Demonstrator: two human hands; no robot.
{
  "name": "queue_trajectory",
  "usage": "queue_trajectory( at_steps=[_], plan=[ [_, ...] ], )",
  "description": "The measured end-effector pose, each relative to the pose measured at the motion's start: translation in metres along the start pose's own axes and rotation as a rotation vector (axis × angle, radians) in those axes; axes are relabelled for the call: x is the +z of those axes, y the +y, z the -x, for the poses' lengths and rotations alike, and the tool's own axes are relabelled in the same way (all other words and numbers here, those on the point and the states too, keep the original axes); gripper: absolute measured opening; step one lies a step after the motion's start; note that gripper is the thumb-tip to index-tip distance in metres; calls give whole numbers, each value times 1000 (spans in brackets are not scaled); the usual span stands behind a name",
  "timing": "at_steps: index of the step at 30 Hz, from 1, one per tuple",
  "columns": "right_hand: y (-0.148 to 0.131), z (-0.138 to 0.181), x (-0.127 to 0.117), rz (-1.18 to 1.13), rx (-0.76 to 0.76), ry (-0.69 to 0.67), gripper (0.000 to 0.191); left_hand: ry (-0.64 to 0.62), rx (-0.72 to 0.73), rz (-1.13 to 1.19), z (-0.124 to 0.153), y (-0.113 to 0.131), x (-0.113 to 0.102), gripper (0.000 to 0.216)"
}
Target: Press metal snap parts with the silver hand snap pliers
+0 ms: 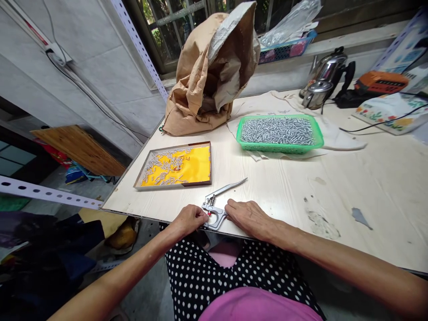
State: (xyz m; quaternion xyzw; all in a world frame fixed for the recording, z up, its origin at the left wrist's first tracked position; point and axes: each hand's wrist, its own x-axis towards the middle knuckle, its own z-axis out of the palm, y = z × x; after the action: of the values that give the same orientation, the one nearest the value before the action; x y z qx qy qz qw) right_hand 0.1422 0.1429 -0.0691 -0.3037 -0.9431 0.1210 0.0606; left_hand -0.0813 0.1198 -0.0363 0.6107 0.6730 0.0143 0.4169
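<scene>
Hand-press pliers (220, 217) of silver metal, with a C-shaped jaw, a coil spring and a red tip, lie at the table's front edge. One long handle slants up and away to the right. My right hand (249, 217) is closed round the other handle. At the jaw, beside the red tip, my left hand (192, 219) is in a pinch; whatever sits between its fingertips is hidden. Beyond my left hand is a shallow tray (211, 167) with a yellow bottom and scattered small silver metal pieces. A green basket (277, 148) full of similar small pieces stands farther back.
A large open brown paper sack (197, 98) stands at the back left. Metal pots (317, 93), an orange-and-black device (381, 82) and a floral tissue pack (384, 113) with cables occupy the back right. The table's front edge (143, 217) runs just before my lap.
</scene>
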Motion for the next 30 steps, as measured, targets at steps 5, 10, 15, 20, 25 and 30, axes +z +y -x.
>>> queue_trajectory(
  at_steps=[5,10,15,20,25,30],
  plan=[
    [6,0,-3,-26,-35,20,6,-18,-21,47,-2,-4,2,33],
    [10,0,-1,-62,-48,-21,6,-44,-57,66,-4,-4,2,34],
    [16,0,-15,-88,-42,2,27,-53,-57,81,-4,-2,1,35],
    [36,-11,-25,59,74,53,97,-59,-58,84,-3,-1,-1,35],
    [39,-17,-27,77,94,-10,98,-29,-64,90,-1,0,0,34],
    [31,-14,-34,56,109,-48,87,-21,-71,79,-1,-2,0,35]
  ],
)
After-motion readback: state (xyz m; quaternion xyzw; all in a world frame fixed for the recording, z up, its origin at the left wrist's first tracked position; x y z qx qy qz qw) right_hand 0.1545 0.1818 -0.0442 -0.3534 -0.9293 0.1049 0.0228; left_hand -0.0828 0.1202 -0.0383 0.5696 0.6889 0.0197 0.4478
